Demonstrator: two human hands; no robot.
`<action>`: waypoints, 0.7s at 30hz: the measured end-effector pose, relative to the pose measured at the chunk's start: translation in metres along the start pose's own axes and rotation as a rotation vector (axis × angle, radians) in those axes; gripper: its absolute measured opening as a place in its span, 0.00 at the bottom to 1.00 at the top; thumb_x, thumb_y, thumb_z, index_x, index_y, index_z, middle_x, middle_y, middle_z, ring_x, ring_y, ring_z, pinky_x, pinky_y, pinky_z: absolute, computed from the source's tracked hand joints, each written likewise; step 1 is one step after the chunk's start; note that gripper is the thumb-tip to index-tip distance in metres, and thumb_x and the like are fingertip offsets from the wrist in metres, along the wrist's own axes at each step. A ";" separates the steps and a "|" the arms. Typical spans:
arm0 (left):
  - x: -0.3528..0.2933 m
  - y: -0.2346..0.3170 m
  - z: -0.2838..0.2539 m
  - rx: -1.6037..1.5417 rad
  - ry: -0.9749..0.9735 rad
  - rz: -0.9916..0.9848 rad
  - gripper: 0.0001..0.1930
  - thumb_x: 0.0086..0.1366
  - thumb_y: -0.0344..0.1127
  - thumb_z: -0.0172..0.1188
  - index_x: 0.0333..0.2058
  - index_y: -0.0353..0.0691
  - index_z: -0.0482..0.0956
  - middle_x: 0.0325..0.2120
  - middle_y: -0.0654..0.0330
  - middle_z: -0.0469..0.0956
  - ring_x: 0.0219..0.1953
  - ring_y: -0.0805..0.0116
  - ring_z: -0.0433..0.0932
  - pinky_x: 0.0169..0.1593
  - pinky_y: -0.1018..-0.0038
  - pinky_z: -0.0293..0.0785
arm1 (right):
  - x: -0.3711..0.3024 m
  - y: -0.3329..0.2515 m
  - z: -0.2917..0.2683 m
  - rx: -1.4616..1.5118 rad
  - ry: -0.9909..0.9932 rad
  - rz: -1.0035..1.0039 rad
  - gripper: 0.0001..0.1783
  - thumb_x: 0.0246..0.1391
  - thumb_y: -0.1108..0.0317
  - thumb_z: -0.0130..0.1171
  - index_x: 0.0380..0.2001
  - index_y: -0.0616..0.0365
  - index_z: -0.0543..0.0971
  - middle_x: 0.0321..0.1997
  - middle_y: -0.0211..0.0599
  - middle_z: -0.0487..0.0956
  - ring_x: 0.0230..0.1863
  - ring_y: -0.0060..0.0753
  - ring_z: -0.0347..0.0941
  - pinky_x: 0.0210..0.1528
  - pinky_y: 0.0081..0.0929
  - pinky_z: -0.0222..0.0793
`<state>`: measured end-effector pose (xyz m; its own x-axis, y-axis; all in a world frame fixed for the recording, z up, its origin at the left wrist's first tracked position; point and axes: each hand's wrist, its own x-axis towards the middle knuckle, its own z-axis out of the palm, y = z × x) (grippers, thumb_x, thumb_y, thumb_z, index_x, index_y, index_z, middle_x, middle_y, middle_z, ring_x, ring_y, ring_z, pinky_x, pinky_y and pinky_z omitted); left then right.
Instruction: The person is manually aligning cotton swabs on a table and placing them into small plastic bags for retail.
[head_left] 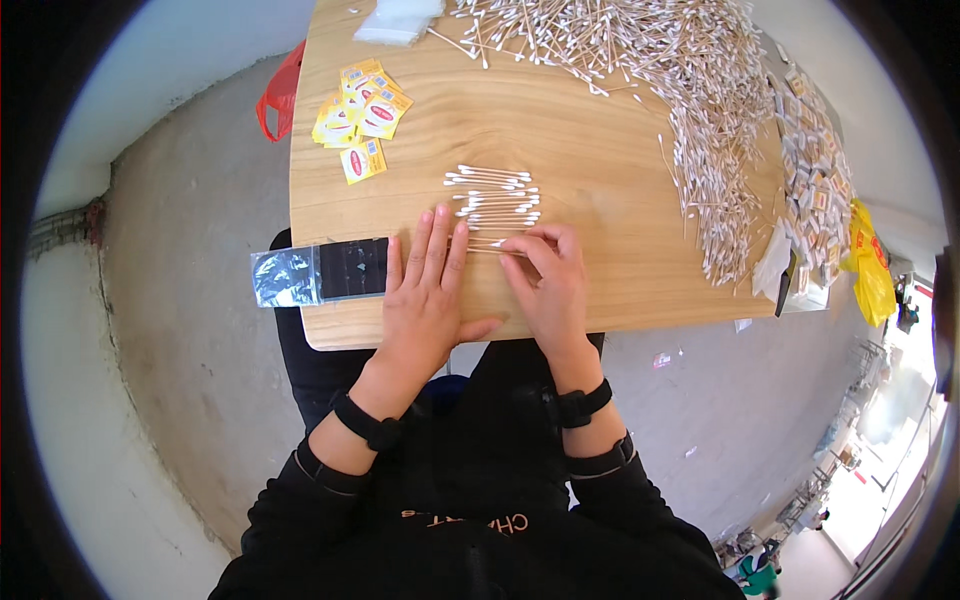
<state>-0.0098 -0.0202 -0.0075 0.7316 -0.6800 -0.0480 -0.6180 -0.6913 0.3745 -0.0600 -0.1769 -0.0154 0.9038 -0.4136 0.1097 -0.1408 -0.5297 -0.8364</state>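
Note:
A short column of cotton swabs (497, 197) lies side by side on the wooden table, their white tips roughly lined up. My left hand (420, 305) rests flat with fingers stretched, its fingertips beside the left ends of the lower swabs. My right hand (553, 285) has its thumb and index finger closed at the right end of a cotton swab (485, 249) at the bottom of the column. The left fingers partly hide the other ends there. Just left of my left hand, a dark flat object (352, 268) sits with a clear plastic bag (286, 277) at its end.
A big heap of loose cotton swabs (700, 100) spreads over the far right of the table (620, 290). Beyond it are several packed bundles (815, 170) and a yellow bag (872, 265). Yellow cards (362, 105) and clear bags (398, 22) lie far left; a red bag (281, 92) hangs there.

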 end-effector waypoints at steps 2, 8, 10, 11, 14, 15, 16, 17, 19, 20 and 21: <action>-0.002 -0.001 0.001 -0.001 0.000 0.007 0.61 0.38 0.60 0.70 0.66 0.33 0.50 0.68 0.44 0.47 0.70 0.49 0.47 0.68 0.49 0.42 | 0.000 -0.001 -0.003 -0.001 -0.001 -0.013 0.11 0.47 0.74 0.65 0.36 0.56 0.80 0.41 0.40 0.70 0.37 0.38 0.73 0.39 0.29 0.72; -0.004 0.004 0.000 0.011 0.000 -0.010 0.60 0.39 0.60 0.71 0.66 0.35 0.50 0.68 0.44 0.46 0.71 0.50 0.46 0.68 0.48 0.42 | -0.009 0.001 -0.017 -0.120 0.021 0.147 0.07 0.46 0.73 0.66 0.31 0.56 0.80 0.32 0.37 0.73 0.33 0.36 0.74 0.35 0.32 0.70; 0.001 0.011 0.002 0.019 -0.025 -0.028 0.61 0.39 0.60 0.70 0.67 0.36 0.50 0.69 0.45 0.45 0.71 0.51 0.45 0.68 0.49 0.42 | -0.006 0.001 -0.013 -0.170 0.026 0.093 0.05 0.46 0.72 0.66 0.29 0.55 0.80 0.26 0.35 0.73 0.32 0.34 0.74 0.34 0.30 0.69; 0.005 0.014 0.004 0.025 -0.027 -0.024 0.61 0.39 0.60 0.70 0.67 0.36 0.50 0.69 0.45 0.45 0.71 0.51 0.45 0.68 0.49 0.42 | -0.004 0.000 -0.012 -0.165 0.032 0.096 0.05 0.46 0.72 0.66 0.29 0.55 0.80 0.26 0.35 0.73 0.32 0.34 0.74 0.34 0.30 0.69; 0.014 0.022 0.009 0.015 -0.019 0.003 0.61 0.40 0.64 0.69 0.67 0.38 0.49 0.69 0.50 0.46 0.71 0.56 0.46 0.69 0.52 0.41 | 0.001 0.001 -0.010 -0.131 -0.006 0.115 0.06 0.48 0.71 0.65 0.31 0.54 0.80 0.26 0.33 0.74 0.30 0.32 0.73 0.33 0.27 0.69; 0.016 0.023 0.009 0.000 -0.016 0.005 0.61 0.40 0.64 0.69 0.67 0.38 0.49 0.69 0.51 0.46 0.71 0.56 0.45 0.69 0.52 0.40 | 0.002 0.004 -0.007 -0.050 0.043 0.132 0.08 0.50 0.71 0.64 0.35 0.55 0.79 0.28 0.33 0.75 0.32 0.30 0.74 0.34 0.26 0.69; 0.017 0.024 0.009 -0.014 -0.013 0.007 0.62 0.40 0.64 0.69 0.68 0.38 0.49 0.69 0.52 0.45 0.72 0.57 0.44 0.70 0.53 0.40 | 0.002 0.007 -0.005 0.032 0.092 0.148 0.09 0.52 0.71 0.63 0.38 0.57 0.78 0.30 0.33 0.75 0.33 0.28 0.74 0.34 0.25 0.69; 0.018 0.024 0.009 -0.017 -0.010 0.007 0.62 0.40 0.64 0.69 0.68 0.38 0.49 0.69 0.52 0.45 0.72 0.57 0.44 0.70 0.53 0.40 | 0.003 0.011 -0.004 0.029 0.091 0.146 0.09 0.52 0.71 0.63 0.38 0.57 0.78 0.30 0.33 0.75 0.33 0.28 0.74 0.34 0.25 0.69; 0.020 0.025 0.009 0.003 -0.026 0.029 0.62 0.40 0.64 0.69 0.68 0.38 0.48 0.70 0.52 0.45 0.72 0.58 0.43 0.70 0.52 0.40 | 0.005 0.017 -0.003 0.194 0.293 0.196 0.14 0.60 0.70 0.56 0.48 0.62 0.73 0.46 0.38 0.74 0.47 0.28 0.73 0.46 0.26 0.72; 0.021 0.026 0.009 0.002 -0.023 0.024 0.62 0.40 0.64 0.69 0.68 0.38 0.48 0.70 0.52 0.45 0.72 0.58 0.43 0.70 0.52 0.40 | 0.008 0.015 -0.002 0.194 0.288 0.192 0.14 0.60 0.70 0.56 0.48 0.62 0.73 0.46 0.38 0.74 0.47 0.28 0.73 0.46 0.26 0.72; 0.023 0.028 0.009 -0.025 -0.030 0.034 0.64 0.38 0.63 0.70 0.68 0.36 0.47 0.70 0.49 0.44 0.72 0.55 0.42 0.69 0.51 0.40 | 0.010 0.011 0.000 0.345 0.324 0.231 0.17 0.64 0.66 0.51 0.52 0.64 0.69 0.51 0.41 0.70 0.53 0.31 0.69 0.52 0.28 0.69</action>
<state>-0.0132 -0.0573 -0.0067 0.7012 -0.7102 -0.0625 -0.6346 -0.6617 0.3994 -0.0522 -0.1871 -0.0238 0.6863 -0.7272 0.0162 -0.1311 -0.1455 -0.9806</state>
